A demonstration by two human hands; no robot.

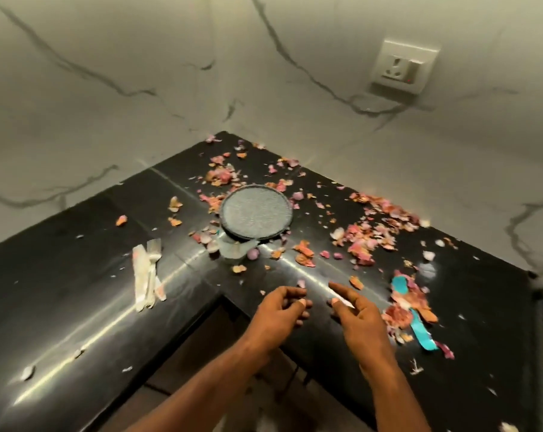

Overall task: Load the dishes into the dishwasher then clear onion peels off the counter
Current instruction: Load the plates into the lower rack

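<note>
Where the two runs of the glossy black stone counter [77, 294] meet at the inner corner, both hands are held just above the front edge. The left hand [281, 310] is positioned with fingers loosely curled and nothing gripped. The right hand [355, 310] is extended with the index finger straightened toward the counter surface; nothing is grasped by it either.

Dry pink and orange onion peels [369, 235] are scattered across the counter, most densely along the right run against the white veined marble wall [139, 73], with smaller fragments spread toward the back corner. A further heap of peels is located near the right hand, mixed with torn teal strips [422, 333].

A round dark grey plate [256, 215] is set on the counter near the corner, surrounded by peels. Its near rim rests over a small clear glass container [232, 252]; the contact between the two cannot be determined precisely owing to blur.

A pale fork and other cutlery [147, 272] are laid together on the left run, well apart from the plate.

A white wall socket with switch [404, 67] is mounted on the right wall above the counter.
</note>
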